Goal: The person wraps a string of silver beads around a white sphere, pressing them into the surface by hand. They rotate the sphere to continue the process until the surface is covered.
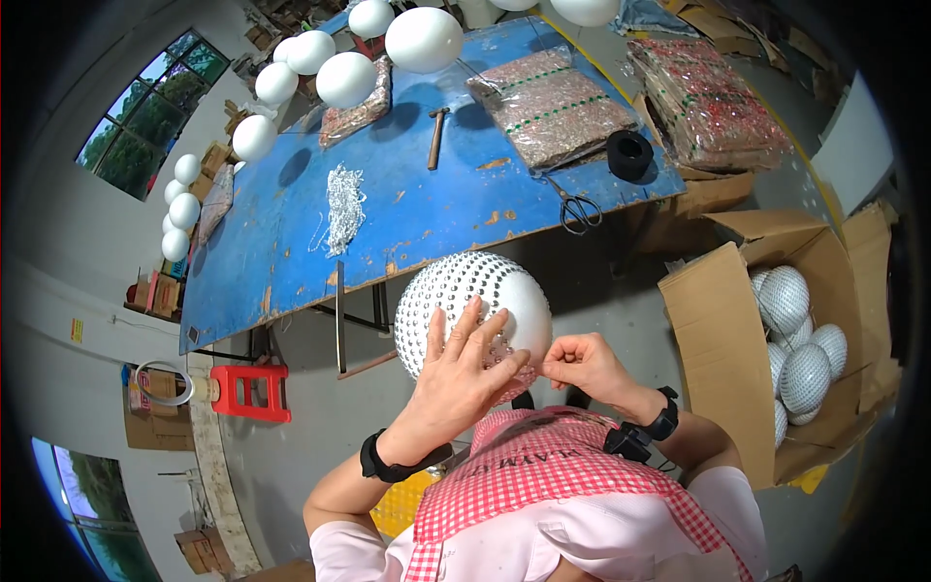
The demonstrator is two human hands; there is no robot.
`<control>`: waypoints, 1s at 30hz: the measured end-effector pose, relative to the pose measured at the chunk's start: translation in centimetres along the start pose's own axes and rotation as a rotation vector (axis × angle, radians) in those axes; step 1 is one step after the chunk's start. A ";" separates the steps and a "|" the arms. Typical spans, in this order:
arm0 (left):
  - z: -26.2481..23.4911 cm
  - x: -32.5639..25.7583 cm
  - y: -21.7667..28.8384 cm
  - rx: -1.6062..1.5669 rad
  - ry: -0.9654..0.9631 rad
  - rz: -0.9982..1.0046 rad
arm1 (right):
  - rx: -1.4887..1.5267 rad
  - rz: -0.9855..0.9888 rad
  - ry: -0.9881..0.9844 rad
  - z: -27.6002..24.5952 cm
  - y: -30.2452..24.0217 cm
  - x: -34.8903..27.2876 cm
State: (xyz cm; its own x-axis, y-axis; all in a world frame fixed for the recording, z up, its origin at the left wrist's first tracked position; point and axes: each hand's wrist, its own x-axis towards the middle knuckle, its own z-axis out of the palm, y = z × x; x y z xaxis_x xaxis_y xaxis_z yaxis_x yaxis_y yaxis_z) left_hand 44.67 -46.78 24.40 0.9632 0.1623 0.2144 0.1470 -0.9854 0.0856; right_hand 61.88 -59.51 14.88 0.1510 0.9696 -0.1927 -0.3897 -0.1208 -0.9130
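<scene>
My left hand (461, 361), fingers spread wide, lies over the near face of a large ball (526, 306); the ball is thus directly under those fingers, beyond my apron (543, 475) and close to the near edge of the blue table (407, 218). Rows of small studs cover much of it; a bare white patch lies right of the left fingertips. My right hand (584, 367) is at the ball's lower right edge, thumb and forefinger narrowed to a pinch; whether anything is between them I cannot tell.

Hazards, as I judge them: the ball is round, and what supports it from below is hidden, so slackened pressure from the left fingers could let it roll away. A sideways slip of those fingers might drag studs out of line; an uneven push from the right pinch might turn the ball. Ahead of my left fingers, the silver bead strands (344, 209) could tangle, being loosely heaped. Ahead of my right fingers, the scissors (580, 213) jut over the table edge, where a passing sleeve could tip them off. Right of my right hand, studded balls (805, 378) crowd a carton (713, 335) and could scuff by rubbing.
</scene>
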 end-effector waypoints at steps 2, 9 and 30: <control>-0.4 -0.1 -0.4 0.006 -0.002 0.003 | -0.018 0.004 0.021 -0.2 0.0 -0.1; -0.8 -0.8 -1.5 -0.034 0.044 -0.019 | -0.076 -0.072 0.051 -0.2 0.1 0.2; -1.1 0.6 -2.7 -0.088 0.057 0.020 | -1.139 -0.963 0.319 0.5 -1.1 -0.3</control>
State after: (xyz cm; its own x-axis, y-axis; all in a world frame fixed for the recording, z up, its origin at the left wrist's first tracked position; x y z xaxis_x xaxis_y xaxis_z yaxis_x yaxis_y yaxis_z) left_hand 44.61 -43.98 25.37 0.9509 0.1478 0.2719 0.1051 -0.9806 0.1654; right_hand 61.85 -59.62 16.13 0.1726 0.7058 0.6870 0.8308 0.2704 -0.4865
